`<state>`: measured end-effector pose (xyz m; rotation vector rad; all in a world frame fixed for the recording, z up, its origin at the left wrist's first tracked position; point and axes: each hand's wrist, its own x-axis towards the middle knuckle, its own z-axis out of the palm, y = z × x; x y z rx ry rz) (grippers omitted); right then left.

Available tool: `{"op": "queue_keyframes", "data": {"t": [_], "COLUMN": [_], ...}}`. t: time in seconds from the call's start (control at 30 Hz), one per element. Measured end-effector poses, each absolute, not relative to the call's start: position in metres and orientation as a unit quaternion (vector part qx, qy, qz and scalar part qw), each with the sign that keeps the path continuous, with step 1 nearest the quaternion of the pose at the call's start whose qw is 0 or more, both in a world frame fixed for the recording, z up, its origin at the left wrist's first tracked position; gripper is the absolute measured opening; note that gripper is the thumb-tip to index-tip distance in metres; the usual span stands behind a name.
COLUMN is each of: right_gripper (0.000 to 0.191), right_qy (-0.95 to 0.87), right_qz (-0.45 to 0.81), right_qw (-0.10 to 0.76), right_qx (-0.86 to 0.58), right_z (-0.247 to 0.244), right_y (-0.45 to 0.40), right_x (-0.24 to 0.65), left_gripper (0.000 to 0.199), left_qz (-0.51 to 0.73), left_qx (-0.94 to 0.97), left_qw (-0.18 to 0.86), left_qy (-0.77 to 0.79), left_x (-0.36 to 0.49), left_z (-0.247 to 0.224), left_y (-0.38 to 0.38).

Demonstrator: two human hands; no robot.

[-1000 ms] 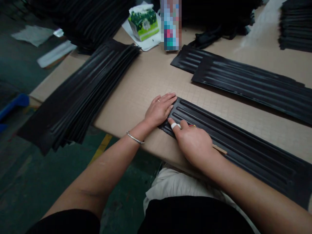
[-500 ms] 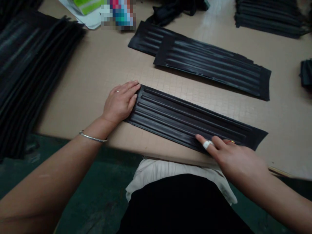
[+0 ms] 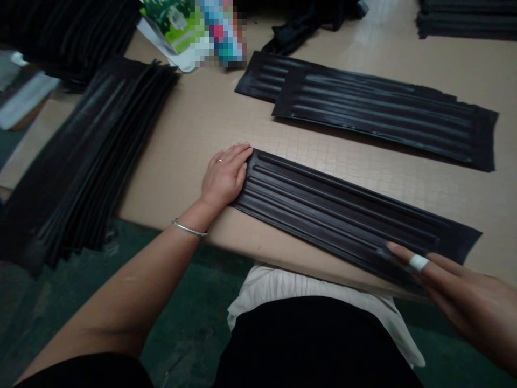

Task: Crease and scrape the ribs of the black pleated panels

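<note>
- Black, glossy, long rectangular panel with raised ribs [image 3: 323, 207]: it lies flat on the tan, faintly grid-marked tabletop [image 3: 194, 134], close to the near edge. Its long axis slants from upper left down to lower right, and the ribs run the same way — one short end by each hand.
- Bare left hand [image 3: 224, 178], with a thin ring: laid flat across the panel's left end, fingers close together and pointing up and right, grasping nothing.
- Bare right hand [image 3: 464, 293], a white wrap [image 3: 418, 263] around one finger: over the near right part of the panel, index finger reaching left along the ribs. Blur hides the lower fingers — I cannot tell whether they hold anything.
- Two overlapping black ribbed panels [image 3: 379, 113]: beyond, slanting likewise but a little flatter.
- Fanned stack of dark ribbed panels [image 3: 92, 151]: at left, its length running from upper right to lower left.
- Green-and-white printed box [image 3: 175, 24]: near the top, beyond the stack.
</note>
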<state>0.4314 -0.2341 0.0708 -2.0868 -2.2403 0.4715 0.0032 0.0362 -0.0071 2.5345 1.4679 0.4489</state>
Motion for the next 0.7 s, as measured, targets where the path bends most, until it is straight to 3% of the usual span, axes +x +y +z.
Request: {"op": "queue_keyframes", "data": {"t": [0.2,0.33,0.5,0.7], "right_gripper": [0.061,0.051,0.044,0.047], "right_qy": [-0.814,-0.846,-0.866,-0.853], "right_qz": [0.207,0.224,0.23,0.232], "right_qw": [-0.094,-0.085,-0.105,-0.196], "right_qx": [-0.535,-0.477,-0.432,-0.424], "right_z": [0.06,0.075,0.087,0.103], "right_y": [-0.098,-0.041,-0.015,-0.043], "right_x": [0.262,0.198,0.188,0.249], "left_gripper": [0.046,0.046,0.044,0.044], "left_qz": [0.15,0.147,0.157,0.167], "left_qx": [0.843,0.842,0.841,0.844], "left_qw": [0.106,0.116,0.124,0.118], "left_qy": [0.505,0.505,0.502,0.496], "left_x": [0.005,0.004,0.004,0.004], "left_z": [-0.004,-0.003,-0.002,-0.003], "left_y": [0.032,0.033,0.036,0.037]}}
